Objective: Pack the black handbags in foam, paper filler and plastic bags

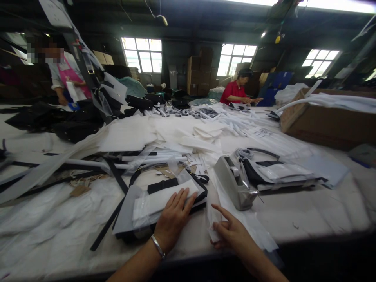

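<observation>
My left hand (174,217) lies flat, fingers spread, on a clear plastic bag (160,199) that holds a folded white piece and black straps, at the near middle of the table. A silver bracelet sits on that wrist. My right hand (230,231) rests just to the right, index finger stretched out, thumb and fingers pressing a strip of clear plastic (252,229) against the tabletop. A grey tape dispenser (235,182) stands a little beyond the right hand.
White sheets (129,135), black straps (114,174) and bagged items (282,172) cover the table. A brown cardboard box (326,121) sits at the right. One person in a red top (236,92) works at the far end, another in pink (69,76) at the far left.
</observation>
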`<state>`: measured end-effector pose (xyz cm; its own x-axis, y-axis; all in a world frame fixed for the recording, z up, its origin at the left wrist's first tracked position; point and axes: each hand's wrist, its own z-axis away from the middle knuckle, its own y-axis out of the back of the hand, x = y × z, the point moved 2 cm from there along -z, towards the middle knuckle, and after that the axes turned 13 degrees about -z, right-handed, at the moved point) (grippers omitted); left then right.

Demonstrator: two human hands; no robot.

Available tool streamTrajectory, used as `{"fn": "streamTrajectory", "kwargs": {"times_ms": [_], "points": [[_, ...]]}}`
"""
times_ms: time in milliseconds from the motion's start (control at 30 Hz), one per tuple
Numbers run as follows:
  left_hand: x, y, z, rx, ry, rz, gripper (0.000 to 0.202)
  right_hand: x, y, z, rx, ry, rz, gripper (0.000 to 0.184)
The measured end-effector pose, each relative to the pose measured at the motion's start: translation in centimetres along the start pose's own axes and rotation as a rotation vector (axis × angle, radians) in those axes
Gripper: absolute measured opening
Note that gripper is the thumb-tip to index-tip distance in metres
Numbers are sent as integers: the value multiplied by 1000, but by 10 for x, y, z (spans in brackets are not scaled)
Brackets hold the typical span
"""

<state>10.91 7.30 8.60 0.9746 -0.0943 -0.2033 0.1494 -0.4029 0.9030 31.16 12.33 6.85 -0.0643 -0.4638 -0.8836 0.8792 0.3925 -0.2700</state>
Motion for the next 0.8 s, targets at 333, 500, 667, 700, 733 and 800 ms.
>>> {"fn": "streamTrajectory", "kwargs": {"times_ms": [333,500,667,700,733,800], "points": [[-6,-2,0,145,41,-31,62,33,-4,12,4,-138,36,102],[6,-13,12,180,-17,-85,48,19,2,23,-118,-13,549,78],[12,-15,13,197,1,-111,44,-66,-19,-12,32,583,1027,33],[11,-15,12,209,7,-114,44,-82,-30,-32,-4,669,1016,31],[11,-14,11,221,11,-120,44,-95,-42,-56,-40,718,993,28],[9,-13,9,253,19,-135,45,-111,-65,-112,-73,718,985,24]]}}
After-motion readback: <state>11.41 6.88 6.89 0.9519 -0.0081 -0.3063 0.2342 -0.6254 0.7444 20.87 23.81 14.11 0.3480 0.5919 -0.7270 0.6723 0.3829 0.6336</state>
